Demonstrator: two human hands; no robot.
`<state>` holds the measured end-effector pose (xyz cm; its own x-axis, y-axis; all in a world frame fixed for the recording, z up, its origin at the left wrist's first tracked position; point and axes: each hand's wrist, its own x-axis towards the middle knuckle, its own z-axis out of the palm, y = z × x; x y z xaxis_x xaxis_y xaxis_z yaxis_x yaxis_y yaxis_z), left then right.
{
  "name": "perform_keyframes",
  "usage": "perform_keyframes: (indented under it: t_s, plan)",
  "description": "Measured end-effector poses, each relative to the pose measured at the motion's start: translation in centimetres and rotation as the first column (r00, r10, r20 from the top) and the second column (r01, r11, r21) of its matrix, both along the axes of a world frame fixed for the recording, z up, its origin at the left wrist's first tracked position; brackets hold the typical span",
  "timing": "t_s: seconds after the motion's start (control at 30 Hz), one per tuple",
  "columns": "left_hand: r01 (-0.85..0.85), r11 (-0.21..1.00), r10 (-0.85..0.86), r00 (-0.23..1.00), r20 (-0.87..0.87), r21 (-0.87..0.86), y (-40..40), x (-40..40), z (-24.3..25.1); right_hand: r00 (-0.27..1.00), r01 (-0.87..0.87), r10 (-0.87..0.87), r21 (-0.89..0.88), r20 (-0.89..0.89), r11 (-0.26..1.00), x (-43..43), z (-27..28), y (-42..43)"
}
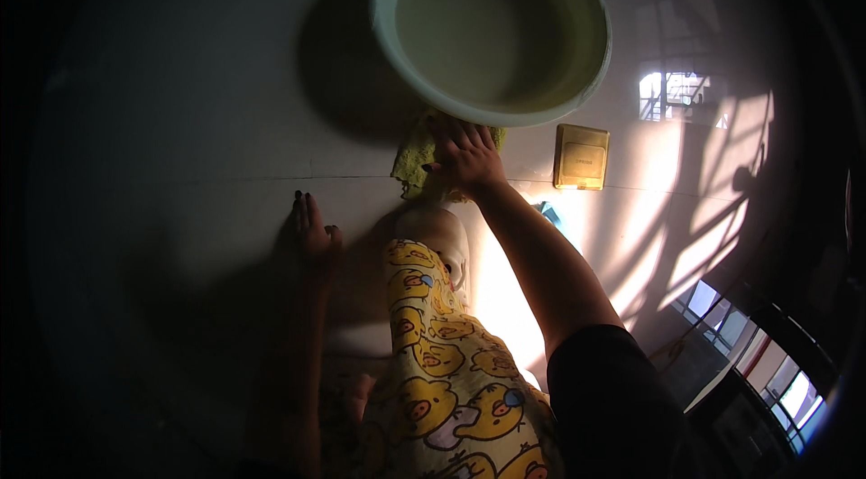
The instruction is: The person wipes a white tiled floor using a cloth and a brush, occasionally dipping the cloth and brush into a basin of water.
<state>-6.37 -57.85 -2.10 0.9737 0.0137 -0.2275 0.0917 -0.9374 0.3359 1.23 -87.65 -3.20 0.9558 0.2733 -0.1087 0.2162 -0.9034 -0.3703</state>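
Note:
My right hand (470, 161) lies spread on a yellow-green cloth (414, 157) on the pale tiled floor, just below the rim of a basin. The cloth sticks out on both sides of the hand. The large pale green basin (568, 117) holds cloudy liquid. To the left, in shadow, my left hand (314, 229) rests near the floor with its fingers extended and nothing in it. My knee and leg, in yellow printed trousers, are between my arms.
A square brass-coloured floor plate (582, 157) lies right of my right hand. A blue item (551, 214) is partly hidden behind my right forearm. A thin tile joint crosses the floor. Bright sunlight and window reflections fall on the right; a window shows at lower right.

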Motion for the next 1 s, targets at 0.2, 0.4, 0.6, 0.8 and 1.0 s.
perform_keyframes:
  t_s: [0.2,0.4,0.6,0.8,1.0]
  plan:
    - [0.051,0.996,-0.047,0.998,-0.053,0.07,-0.2,0.7,1.2,0.955,0.254,-0.271,-0.143,-0.116,0.957,-3.2,1.1,-3.5]
    - [0.023,0.999,-0.025,0.999,-0.043,-0.026,-0.5,0.8,1.1,0.8,0.549,-0.58,-0.206,-0.152,0.81,-6.4,0.6,-3.5]
    - [0.024,0.999,-0.026,0.998,-0.052,-0.022,-0.7,0.8,1.4,0.728,0.636,-0.669,-0.216,-0.15,0.741,-7.5,0.6,-2.4]
    - [0.026,0.996,-0.022,0.999,-0.044,0.083,-1.1,0.7,1.8,0.694,0.692,-0.712,-0.175,-0.103,0.7,-7.7,0.2,-1.3]
    - [-0.009,0.998,0.01,1.0,-0.013,0.064,-1.7,0.9,2.2,0.749,0.597,-0.647,-0.276,-0.144,0.753,-7.1,0.2,-1.5]
